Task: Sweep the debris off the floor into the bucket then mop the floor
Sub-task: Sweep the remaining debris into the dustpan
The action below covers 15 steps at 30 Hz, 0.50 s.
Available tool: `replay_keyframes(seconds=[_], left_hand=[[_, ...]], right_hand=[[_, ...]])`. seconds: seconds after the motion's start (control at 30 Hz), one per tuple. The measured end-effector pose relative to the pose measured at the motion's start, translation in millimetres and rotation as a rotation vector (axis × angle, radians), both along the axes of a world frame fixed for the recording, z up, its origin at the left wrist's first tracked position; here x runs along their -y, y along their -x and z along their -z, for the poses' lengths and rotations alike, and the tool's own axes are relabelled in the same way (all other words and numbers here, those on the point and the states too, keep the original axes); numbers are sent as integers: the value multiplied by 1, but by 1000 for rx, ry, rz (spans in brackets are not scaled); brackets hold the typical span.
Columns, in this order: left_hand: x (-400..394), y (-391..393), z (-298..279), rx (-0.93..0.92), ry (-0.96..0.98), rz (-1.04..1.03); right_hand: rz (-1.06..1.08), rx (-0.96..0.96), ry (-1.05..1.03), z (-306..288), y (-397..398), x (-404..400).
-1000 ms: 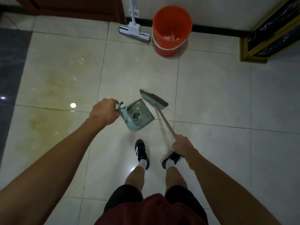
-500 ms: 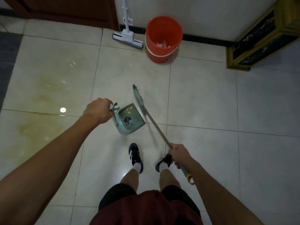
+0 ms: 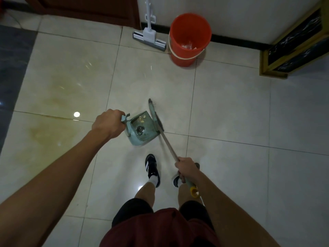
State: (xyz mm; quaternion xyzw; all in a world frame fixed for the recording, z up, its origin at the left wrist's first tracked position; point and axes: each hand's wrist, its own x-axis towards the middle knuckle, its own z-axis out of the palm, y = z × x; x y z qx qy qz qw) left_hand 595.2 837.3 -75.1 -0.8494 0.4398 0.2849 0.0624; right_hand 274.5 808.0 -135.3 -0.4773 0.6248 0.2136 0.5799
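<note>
The right hand [image 3: 187, 167] grips the broom [image 3: 156, 116], its head now swung against the dustpan [image 3: 142, 129] held by the left hand [image 3: 107, 123], apparently pushing the last debris [image 3: 141, 118] in (bucket [image 3: 189, 39] waits well beyond, mop [image 3: 149, 35] beside it).

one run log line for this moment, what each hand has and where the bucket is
left hand grips dustpan | right hand grips broom at pan mouth | debris in pan | bucket by wall, mop beside
</note>
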Motion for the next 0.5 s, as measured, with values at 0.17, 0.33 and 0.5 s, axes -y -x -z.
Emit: replay_keyframes(seconds=[0.17,0.33,0.5], left_hand=[[4,6,-8,14,15,4],[11,22,-25,33,47,-14],[33,37,-58,74,96,-41]], right_hand=[[129,77,-19,-19,0,4],[246,130,-8,-36,11,31],[369,145,7,-50,32,70]])
